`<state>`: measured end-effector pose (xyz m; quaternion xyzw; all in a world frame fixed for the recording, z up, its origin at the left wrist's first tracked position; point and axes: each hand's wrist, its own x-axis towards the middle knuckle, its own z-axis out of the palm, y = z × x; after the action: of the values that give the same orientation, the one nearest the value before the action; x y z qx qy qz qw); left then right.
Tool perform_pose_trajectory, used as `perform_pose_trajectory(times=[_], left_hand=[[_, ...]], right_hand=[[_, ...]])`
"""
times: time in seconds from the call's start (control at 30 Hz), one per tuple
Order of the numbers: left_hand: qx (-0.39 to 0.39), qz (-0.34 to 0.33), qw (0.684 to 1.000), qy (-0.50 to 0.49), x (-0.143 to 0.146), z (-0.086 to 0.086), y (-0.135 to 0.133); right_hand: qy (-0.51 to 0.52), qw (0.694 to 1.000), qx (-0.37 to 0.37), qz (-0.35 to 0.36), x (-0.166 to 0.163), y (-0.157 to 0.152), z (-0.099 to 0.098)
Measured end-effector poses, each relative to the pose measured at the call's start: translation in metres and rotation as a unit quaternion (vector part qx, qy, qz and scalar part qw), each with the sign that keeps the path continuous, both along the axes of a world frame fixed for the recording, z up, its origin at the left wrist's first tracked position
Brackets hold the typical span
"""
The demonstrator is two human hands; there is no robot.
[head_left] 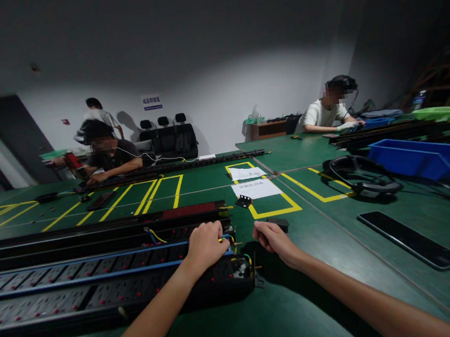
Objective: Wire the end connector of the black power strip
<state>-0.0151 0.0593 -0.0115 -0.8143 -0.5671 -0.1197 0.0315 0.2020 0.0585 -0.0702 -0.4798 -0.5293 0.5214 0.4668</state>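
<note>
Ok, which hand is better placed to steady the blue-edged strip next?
Probably the left: the left hand is on the strip, near its end, while the right hand is apart from it, over the table.

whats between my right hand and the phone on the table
In the head view, a small black block sits close by the right hand; from there to the phone is bare, seamed green tabletop.

Single head-worn camera, facing forward and down across table [328, 270]; left hand [206, 245] and right hand [274, 240] close, below centre; wall [205, 78] far off, across the top.
</note>
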Motion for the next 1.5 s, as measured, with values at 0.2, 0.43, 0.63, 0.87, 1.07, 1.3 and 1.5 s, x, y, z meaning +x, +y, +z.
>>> perform_pose_trajectory(times=[0.2, 0.43, 0.63, 0.87, 1.07, 1.3, 1.5], left_hand=[[-0.003, 0.001, 1.000, 0.003, 0.0004, 0.0016, -0.0003], [0.004, 0.000, 1.000, 0.002, 0.0009, 0.0017, -0.0004], [0.004, 0.000, 1.000, 0.001, 0.0006, 0.0007, 0.0002], [0.003, -0.001, 1.000, 0.002, 0.0002, -0.0001, 0.0005], [-0.007, 0.006, 1.000, 0.008, 0.0015, 0.0025, -0.0010], [-0.016, 0.005, 1.000, 0.005, 0.0027, 0.0060, -0.0024], [-0.020, 0.010, 1.000, 0.008, 0.0034, 0.0069, -0.0031]], right_hand=[[-0.006, 1.000, 0.001, 0.000, 0.0001, -0.0005, 0.0017], [-0.004, 1.000, -0.001, -0.001, 0.0003, 0.0000, 0.0011], [-0.007, 1.000, -0.001, -0.001, 0.0000, -0.0005, 0.0019], [-0.005, 1.000, -0.002, 0.000, -0.0008, -0.0016, 0.0039], [-0.009, 1.000, -0.002, -0.002, -0.0005, -0.0025, 0.0059], [-0.009, 1.000, 0.003, -0.001, -0.0003, -0.0028, 0.0052], [-0.011, 1.000, 0.008, 0.002, -0.0001, -0.0014, 0.0034]])
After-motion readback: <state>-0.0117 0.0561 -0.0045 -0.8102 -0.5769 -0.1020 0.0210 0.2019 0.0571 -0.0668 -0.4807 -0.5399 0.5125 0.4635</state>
